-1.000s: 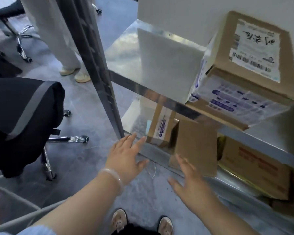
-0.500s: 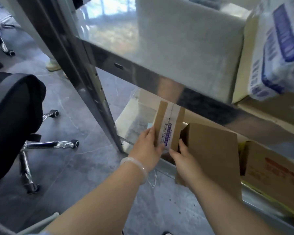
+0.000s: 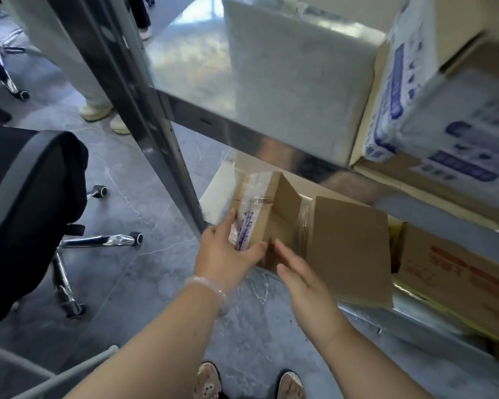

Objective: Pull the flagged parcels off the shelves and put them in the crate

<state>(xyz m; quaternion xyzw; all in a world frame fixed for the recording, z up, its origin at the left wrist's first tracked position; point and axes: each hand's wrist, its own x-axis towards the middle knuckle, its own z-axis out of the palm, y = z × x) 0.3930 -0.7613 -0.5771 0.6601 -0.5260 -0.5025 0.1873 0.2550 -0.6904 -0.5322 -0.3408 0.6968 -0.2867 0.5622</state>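
Nearest to you were your own shoes (image 3: 208, 381), on the floor well short of the shelving's upright post (image 3: 159, 145) and a bit right of it. Your left hand (image 3: 228, 254), clear bracelet (image 3: 211, 289) at the wrist, was right by the foot of that post. It was clamped on the small taped parcel (image 3: 261, 214), fingers round the post-side face and thumb across the front. Your right hand (image 3: 306, 286) was a touch further right of the post, fingers straight and close together, holding nothing. Its tips were down at the parcel's lower right corner, but I honestly couldn't tell if they touched it. The parcel itself was at the bottom shelf's front edge, just right of the post. Further right of the post came a plain brown box (image 3: 346, 249), then one with red print (image 3: 458, 277). Left of the post was a black office chair (image 3: 26, 211). Higher up the post, the next shelf (image 3: 242, 125) carried a pale grey slab (image 3: 294, 82) and, far right, a blue-and-white printed box (image 3: 444, 125). Behind the post were somebody's pale shoes (image 3: 98, 112).
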